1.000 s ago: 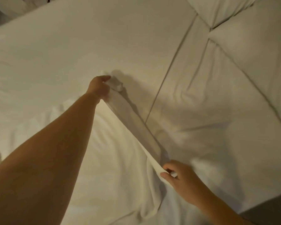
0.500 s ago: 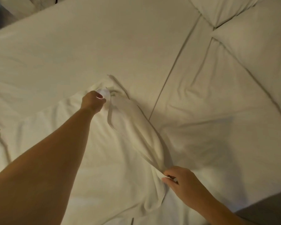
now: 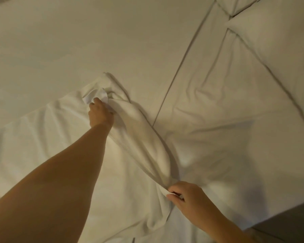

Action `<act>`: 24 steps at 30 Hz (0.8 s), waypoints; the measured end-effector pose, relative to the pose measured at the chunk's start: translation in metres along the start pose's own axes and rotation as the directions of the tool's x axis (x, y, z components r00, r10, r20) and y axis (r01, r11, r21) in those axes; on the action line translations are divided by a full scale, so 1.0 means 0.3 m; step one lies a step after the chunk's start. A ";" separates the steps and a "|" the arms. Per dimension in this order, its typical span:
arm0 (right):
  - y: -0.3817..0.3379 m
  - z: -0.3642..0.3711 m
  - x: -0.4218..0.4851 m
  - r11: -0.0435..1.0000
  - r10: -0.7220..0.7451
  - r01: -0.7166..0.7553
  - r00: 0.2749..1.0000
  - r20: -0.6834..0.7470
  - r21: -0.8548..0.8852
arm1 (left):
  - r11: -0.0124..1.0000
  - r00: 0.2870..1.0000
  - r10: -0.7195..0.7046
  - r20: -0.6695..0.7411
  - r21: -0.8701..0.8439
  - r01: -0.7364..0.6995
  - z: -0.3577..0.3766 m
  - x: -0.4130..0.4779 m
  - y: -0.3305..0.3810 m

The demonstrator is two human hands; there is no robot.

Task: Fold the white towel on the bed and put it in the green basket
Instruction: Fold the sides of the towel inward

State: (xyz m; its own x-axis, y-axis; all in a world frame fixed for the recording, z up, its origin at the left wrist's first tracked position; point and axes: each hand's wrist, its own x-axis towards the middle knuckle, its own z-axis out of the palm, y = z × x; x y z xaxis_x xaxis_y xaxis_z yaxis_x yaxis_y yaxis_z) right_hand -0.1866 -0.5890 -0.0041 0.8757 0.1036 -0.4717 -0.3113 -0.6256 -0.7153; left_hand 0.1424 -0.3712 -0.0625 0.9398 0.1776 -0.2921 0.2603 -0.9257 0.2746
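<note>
– White towel [image 3: 42, 137]: where does it lie?

– Spread on the bed [image 3: 112, 41], from the middle of the view out to 8 o'clock, and creased. One long edge is lifted into a slack ridge [image 3: 144, 146] running from the centre down to 5 o'clock. No green basket is in view.

– And the hands?

– The left hand [image 3: 100, 114], just to 9 o'clock of centre, has its fingers curled round the bunched far corner [image 3: 95, 96]. The right hand [image 3: 189, 199], at 5 o'clock, pinches the near corner [image 3: 162, 188] between thumb and fingers.

– So this is the first fold?

– I judge so: the lifted edge should go over toward 9 o'clock.

– How to do it well?

– Draw the hands apart until the ridge is taut, since it sags in the middle. Then carry both corners across together at one height and lay them on the opposite corners. Let go only once the edges match. The creases at 8 o'clock want smoothing, or the fold may come out lumpy. The pillow [image 3: 274, 41] at 2 o'clock is well apart and no hindrance.
</note>
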 end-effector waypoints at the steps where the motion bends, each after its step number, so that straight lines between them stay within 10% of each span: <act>1: 0.008 0.000 0.002 1.000 0.002 -0.002 1.000 0.004 0.000 | 1.000 0.999 0.007 -0.031 -0.006 -0.007 0.001 0.000 0.002; 24: -0.153 0.101 -0.071 0.995 -0.005 0.007 1.000 0.024 -0.097 | 0.933 0.941 0.324 -0.097 0.195 -0.301 -0.336 -0.039 -0.207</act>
State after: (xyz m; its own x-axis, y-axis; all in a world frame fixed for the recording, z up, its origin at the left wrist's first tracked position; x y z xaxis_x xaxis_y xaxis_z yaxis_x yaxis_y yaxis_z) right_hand -0.2022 -0.5390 0.0232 0.8682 0.1253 -0.4802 -0.2674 -0.6970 -0.6654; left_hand 0.1376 -0.2821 0.0163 0.9902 -0.1001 -0.0970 -0.0831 -0.9827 0.1657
